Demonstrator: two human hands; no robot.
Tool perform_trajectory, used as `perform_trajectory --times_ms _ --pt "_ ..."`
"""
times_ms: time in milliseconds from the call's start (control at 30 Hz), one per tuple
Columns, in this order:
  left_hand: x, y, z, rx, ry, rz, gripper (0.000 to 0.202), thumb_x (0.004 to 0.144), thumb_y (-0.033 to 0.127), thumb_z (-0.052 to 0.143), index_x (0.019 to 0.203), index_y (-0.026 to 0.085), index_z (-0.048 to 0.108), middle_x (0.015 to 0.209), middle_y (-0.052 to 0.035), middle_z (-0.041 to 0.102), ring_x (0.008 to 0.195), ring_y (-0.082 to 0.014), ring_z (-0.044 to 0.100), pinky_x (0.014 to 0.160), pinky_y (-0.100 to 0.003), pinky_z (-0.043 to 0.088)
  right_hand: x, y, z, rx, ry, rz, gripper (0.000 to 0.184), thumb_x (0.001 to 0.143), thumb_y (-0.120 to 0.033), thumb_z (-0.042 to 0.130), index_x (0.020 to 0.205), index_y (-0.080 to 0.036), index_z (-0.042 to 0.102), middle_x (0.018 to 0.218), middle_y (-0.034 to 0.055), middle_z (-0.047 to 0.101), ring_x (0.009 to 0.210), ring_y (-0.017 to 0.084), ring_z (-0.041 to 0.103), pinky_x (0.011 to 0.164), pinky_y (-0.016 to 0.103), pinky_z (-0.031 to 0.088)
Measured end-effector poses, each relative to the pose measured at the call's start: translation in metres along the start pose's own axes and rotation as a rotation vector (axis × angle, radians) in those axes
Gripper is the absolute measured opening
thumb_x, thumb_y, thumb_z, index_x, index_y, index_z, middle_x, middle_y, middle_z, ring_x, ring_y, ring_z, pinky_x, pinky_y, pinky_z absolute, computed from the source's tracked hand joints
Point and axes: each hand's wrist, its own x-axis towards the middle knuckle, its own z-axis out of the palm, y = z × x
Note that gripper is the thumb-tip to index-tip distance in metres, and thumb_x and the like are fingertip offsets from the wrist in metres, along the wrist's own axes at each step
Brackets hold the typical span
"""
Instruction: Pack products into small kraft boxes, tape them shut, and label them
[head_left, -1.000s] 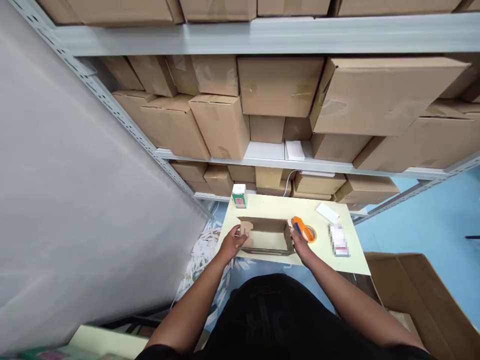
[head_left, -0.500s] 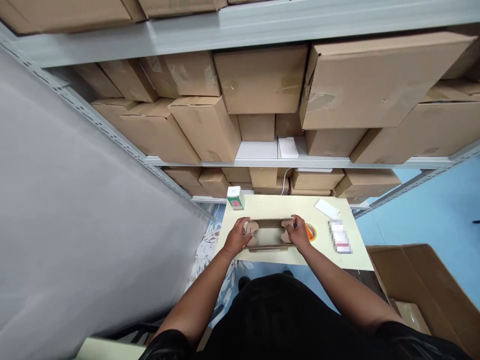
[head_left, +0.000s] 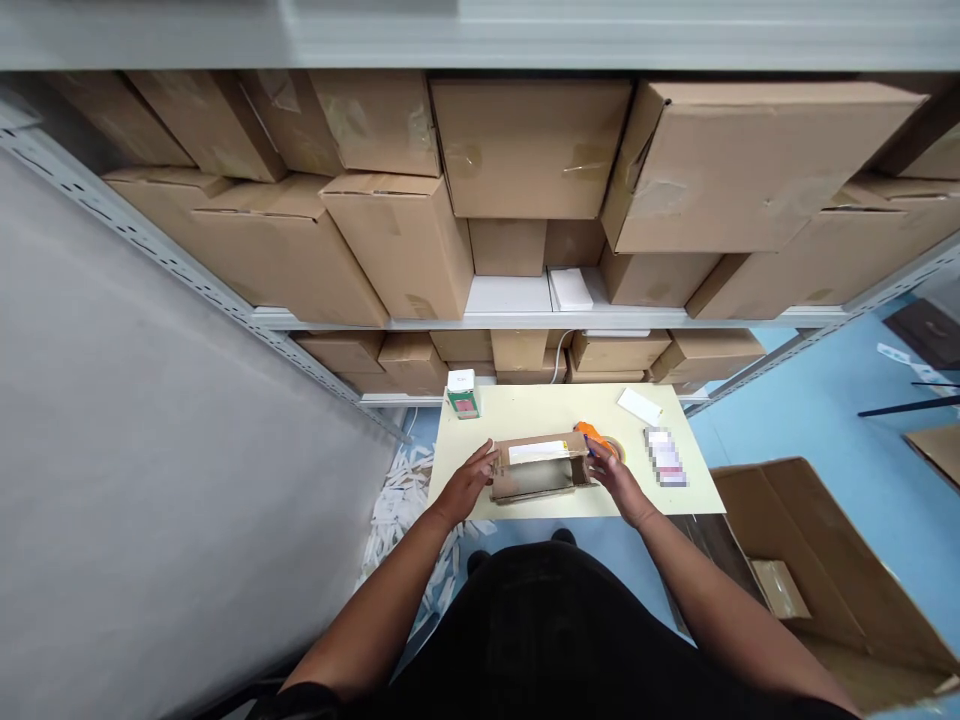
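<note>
A small brown cardboard box (head_left: 525, 485) lies on the cream tabletop, its top partly open. Its far flap, bearing a white label (head_left: 538, 452), leans inward over the opening. At the box's left end my left hand (head_left: 466, 484) grips the side, fingers on the far corner and thumb nearer me. My right hand (head_left: 618, 482) holds the right end in the same way. Just behind my right fingers is an orange tape dispenser (head_left: 592, 432) with a roll of tape, partly covered by the hand.
On the table (head_left: 525, 402) stand a green-and-white carton (head_left: 463, 394), a white slim box (head_left: 640, 406) and a blurred-out packet (head_left: 665, 458). Shelves of cardboard boxes (head_left: 532, 150) rise behind. Paper strips (head_left: 397, 510) litter the floor at left; a large open carton (head_left: 787, 520) sits at right.
The box's far labelled flap has come down over the opening. My hands have moved from the inner end flaps to the box's outer ends. The view has shifted slightly.
</note>
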Motion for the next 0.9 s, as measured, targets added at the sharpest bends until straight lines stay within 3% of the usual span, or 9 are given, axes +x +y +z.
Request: perform_trajectory --times_ms 100,167,233,300,400,533,633,733,900 --pt "-0.002 -0.001 -0.004 0.077 -0.139 0.015 0.081 0.088 0.065 0.065 0.154 0.022 0.048 0.171 -0.0137 0.020 0.155 -0.0374 0.027 0.114 -0.050 0.046 -0.014 -0.003 -0.002 -0.168 -0.180 -0.105 0.065 0.088 -0.069 0.059 0.140 -0.030 0.065 0.160 0.0098 0.046 0.147 0.033 0.042 0.115 0.054 0.041" --pt "-0.001 0.001 -0.003 0.172 -0.195 0.006 0.101 0.077 0.062 0.078 0.160 0.022 0.037 0.173 -0.0146 0.012 0.157 -0.0383 0.020 0.119 -0.051 0.040 -0.018 -0.001 0.004 -0.301 -0.171 -0.158 0.067 0.084 -0.067 0.068 0.140 -0.030 0.065 0.163 0.0096 0.041 0.153 0.034 0.033 0.122 0.056 0.030" --pt "0.001 0.002 0.003 0.282 -0.145 0.009 0.106 0.071 0.056 0.086 0.159 0.021 0.038 0.171 -0.0163 0.018 0.157 -0.0380 0.020 0.125 -0.052 0.031 -0.019 0.003 0.012 -0.388 -0.114 -0.194 0.063 0.086 -0.064 0.067 0.138 -0.029 0.065 0.163 0.0103 0.039 0.152 0.034 0.033 0.124 0.055 0.028" --pt "0.005 0.003 0.011 0.361 -0.016 0.032 0.087 0.078 0.051 0.081 0.152 0.020 0.047 0.166 -0.0174 0.032 0.154 -0.0352 0.029 0.127 -0.051 0.027 -0.016 0.007 0.021 -0.426 -0.036 -0.220 0.054 0.091 -0.060 0.062 0.133 -0.027 0.068 0.159 0.0122 0.044 0.149 0.033 0.039 0.123 0.055 0.032" --pt "0.012 0.000 0.025 0.429 0.160 0.075 0.054 0.089 0.040 0.069 0.137 0.019 0.057 0.152 -0.0163 0.048 0.144 -0.0301 0.046 0.123 -0.049 0.036 -0.011 0.012 0.029 -0.418 0.063 -0.225 0.042 0.096 -0.055 0.057 0.120 -0.023 0.070 0.145 0.0152 0.053 0.138 0.033 0.050 0.109 0.053 0.048" --pt "0.018 -0.007 0.038 0.512 0.289 0.120 0.042 0.089 0.032 0.068 0.128 0.019 0.058 0.142 -0.0143 0.055 0.135 -0.0285 0.054 0.116 -0.049 0.043 -0.002 0.015 0.033 -0.416 0.102 -0.209 0.031 0.094 -0.046 0.059 0.113 -0.022 0.064 0.128 0.0147 0.058 0.115 0.029 0.060 0.085 0.043 0.058" --pt "0.018 -0.004 0.044 0.619 0.325 0.145 0.040 0.093 0.030 0.063 0.130 0.018 0.058 0.144 -0.0151 0.055 0.136 -0.0296 0.051 0.114 -0.049 0.044 0.003 0.015 0.038 -0.436 0.140 -0.204 0.032 0.089 -0.041 0.063 0.114 -0.021 0.059 0.117 0.0118 0.059 0.094 0.024 0.060 0.084 0.043 0.056" --pt "0.019 0.007 0.051 0.797 0.320 0.174 0.037 0.096 0.026 0.056 0.132 0.019 0.061 0.151 -0.0141 0.053 0.135 -0.0328 0.050 0.112 -0.052 0.041 0.005 0.016 0.039 -0.421 0.146 -0.161 0.040 0.086 -0.041 0.065 0.119 -0.021 0.056 0.118 0.0114 0.059 0.089 0.022 0.060 0.081 0.041 0.056" --pt "0.025 0.022 0.061 0.987 0.248 0.184 0.036 0.095 0.015 0.051 0.124 0.024 0.071 0.142 -0.0076 0.064 0.126 -0.0349 0.052 0.107 -0.055 0.038 0.012 0.035 0.001 -0.446 0.075 -0.061 0.036 0.092 -0.042 0.053 0.121 -0.022 0.060 0.116 0.0107 0.068 0.099 0.026 0.065 0.083 0.039 0.054"
